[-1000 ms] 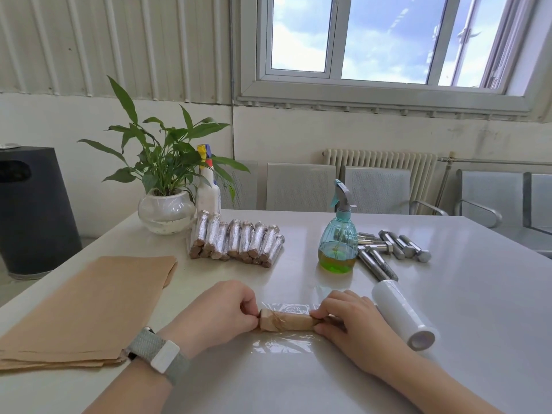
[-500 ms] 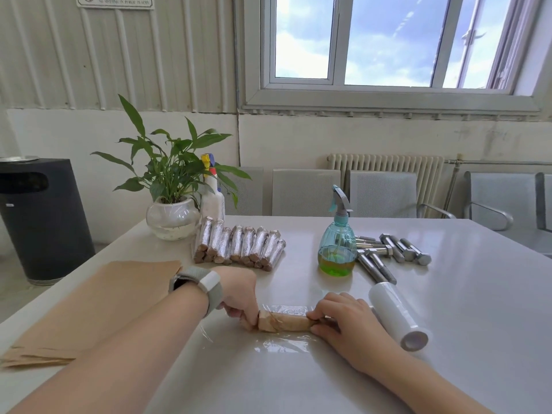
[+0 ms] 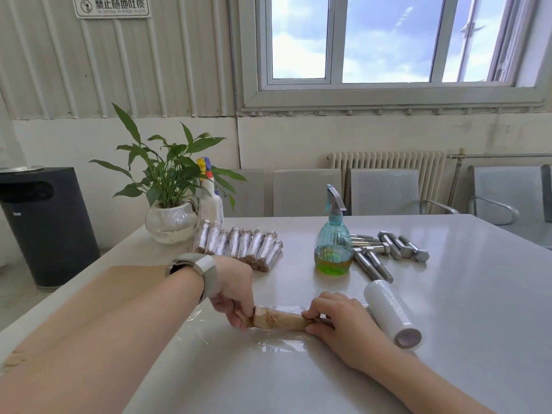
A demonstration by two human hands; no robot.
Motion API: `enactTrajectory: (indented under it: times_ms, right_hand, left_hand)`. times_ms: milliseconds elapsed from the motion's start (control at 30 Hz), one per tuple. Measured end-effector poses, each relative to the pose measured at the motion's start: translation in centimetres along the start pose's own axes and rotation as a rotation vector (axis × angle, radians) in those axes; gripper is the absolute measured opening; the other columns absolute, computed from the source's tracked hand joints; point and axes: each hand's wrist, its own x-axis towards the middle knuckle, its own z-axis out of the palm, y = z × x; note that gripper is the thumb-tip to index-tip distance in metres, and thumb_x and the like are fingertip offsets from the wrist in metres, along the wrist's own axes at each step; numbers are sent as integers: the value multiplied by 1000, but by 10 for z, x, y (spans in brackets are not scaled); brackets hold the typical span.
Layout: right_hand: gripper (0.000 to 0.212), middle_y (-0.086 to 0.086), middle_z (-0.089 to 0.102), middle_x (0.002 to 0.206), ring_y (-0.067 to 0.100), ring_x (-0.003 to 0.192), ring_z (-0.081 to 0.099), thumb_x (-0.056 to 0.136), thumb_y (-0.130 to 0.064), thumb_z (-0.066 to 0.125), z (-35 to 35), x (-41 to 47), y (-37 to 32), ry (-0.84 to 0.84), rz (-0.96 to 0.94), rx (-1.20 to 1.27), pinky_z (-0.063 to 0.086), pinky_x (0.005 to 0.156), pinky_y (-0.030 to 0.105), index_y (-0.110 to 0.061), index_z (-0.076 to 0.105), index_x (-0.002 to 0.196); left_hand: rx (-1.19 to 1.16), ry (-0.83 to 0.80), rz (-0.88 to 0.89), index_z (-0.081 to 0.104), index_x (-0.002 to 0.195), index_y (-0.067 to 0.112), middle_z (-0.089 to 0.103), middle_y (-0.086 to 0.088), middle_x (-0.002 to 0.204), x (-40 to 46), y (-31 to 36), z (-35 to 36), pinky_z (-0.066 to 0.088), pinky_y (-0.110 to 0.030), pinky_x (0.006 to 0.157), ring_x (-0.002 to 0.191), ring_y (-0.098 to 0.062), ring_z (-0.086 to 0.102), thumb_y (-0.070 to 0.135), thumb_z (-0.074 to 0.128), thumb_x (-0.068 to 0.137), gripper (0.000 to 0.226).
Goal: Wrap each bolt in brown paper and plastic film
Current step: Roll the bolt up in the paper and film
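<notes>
while both hands pinch the paper-wrapped bolt (image 3: 280,320) on film at lower centre, left hand (image 3: 236,297) and right hand (image 3: 337,319) at its ends, a row of wrapped bolts (image 3: 239,248) lies finished; bare bolts (image 3: 388,249) at centre right remain.

Wrapped bolts (image 3: 239,248) lie left of spray bottle (image 3: 333,249), bare bolts (image 3: 388,252) right.

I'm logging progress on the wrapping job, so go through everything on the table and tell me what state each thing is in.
Brown-paper-wrapped bolt: lying on clear plastic film, gripped at both ends.
Left hand: grips the left end.
Right hand: grips the right end.
White film roll: lying on its side.
Row of finished wrapped bolts: in film, side by side.
Bare steel bolts: unwrapped.
Teal spray bottle: upright, partly filled.
</notes>
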Motion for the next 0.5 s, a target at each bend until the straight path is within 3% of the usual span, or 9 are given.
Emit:
enactTrajectory:
  times_ms: [133,300,433,500]
  right_hand:
    - [9,-21,56,96,6,98,53,88,-30,69,0,1,0,2,-8,26,39,90,30,-30,68,97]
    - [9,-21,58,99,4,102,52,88,-31,67,2,0,1,-6,-25,2,37,89,28,-31,66,97]
    - [7,-23,56,97,3,102,51,88,-31,67,2,0,0,-20,-21,11,35,88,27,-32,65,95]
    - [6,-22,58,98,3,101,52,88,-31,68,1,0,0,-23,-13,19,36,88,27,-32,65,94]
  left_hand:
    - [-204,53,28,70,96,1,71,-8,78,0,-10,5,51,-19,55,58,-10,63,6,66,88,11]
    - [-418,165,56,63,112,-8,70,-14,74,-4,-15,19,54,-22,52,57,-17,69,3,55,87,29]
    - [-264,313,103,48,125,12,67,-9,78,-11,-4,31,55,-24,56,59,-19,70,4,41,88,39]
    - [-105,392,94,51,126,16,71,-8,81,-13,0,37,55,-24,60,67,-21,71,8,42,89,39]
